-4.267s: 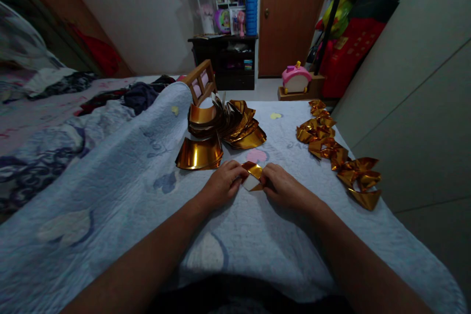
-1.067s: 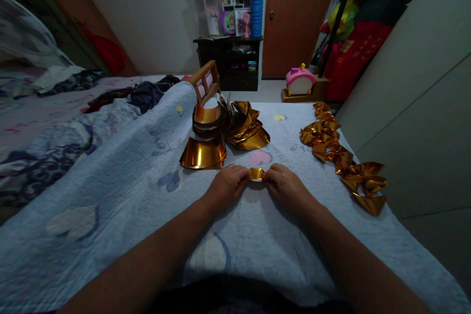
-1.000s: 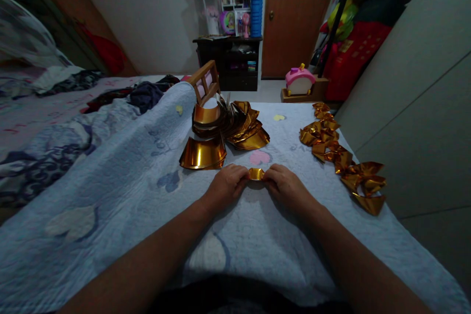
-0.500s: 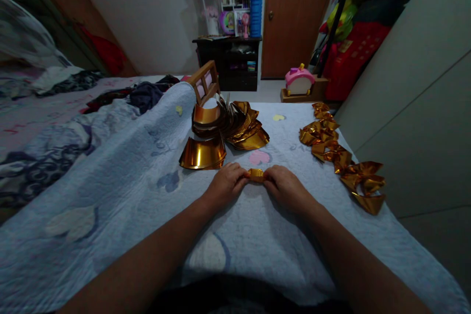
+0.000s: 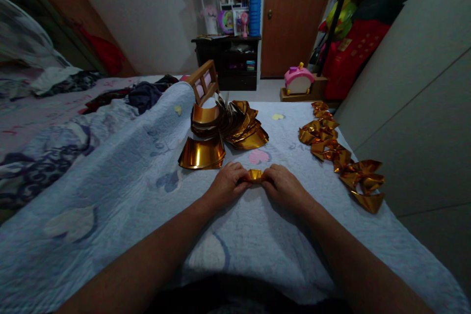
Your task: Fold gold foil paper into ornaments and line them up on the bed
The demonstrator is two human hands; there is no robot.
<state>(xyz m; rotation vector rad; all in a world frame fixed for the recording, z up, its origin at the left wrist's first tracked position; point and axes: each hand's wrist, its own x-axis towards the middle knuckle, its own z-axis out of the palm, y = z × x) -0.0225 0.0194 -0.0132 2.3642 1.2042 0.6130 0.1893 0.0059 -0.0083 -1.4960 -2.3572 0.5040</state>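
A small folded piece of gold foil paper (image 5: 255,175) sits between my two hands, just above the light-blue quilt. My left hand (image 5: 228,179) pinches its left end, with the fingers closed. At the other end my right hand (image 5: 282,182) grips it the same way, so only the shiny middle shows. Beyond my left hand lies a stack of curved gold foil sheets (image 5: 202,153). More sheets fan out in a pile (image 5: 246,130) right behind that stack. Along the right side runs a row of folded gold foil pieces (image 5: 326,144).
The quilt (image 5: 121,235) covers the surface under my hands and rises in a ridge at left, beside rumpled bedding. A small wooden rail (image 5: 204,82) stands behind the foil pile. Farther off are a dark cabinet (image 5: 226,64), a pink toy (image 5: 299,81) and a pale panel at right.
My fingers have shifted slightly on the gold foil piece, and a little less of its middle shows between them. The piles and the folded row have stayed put.
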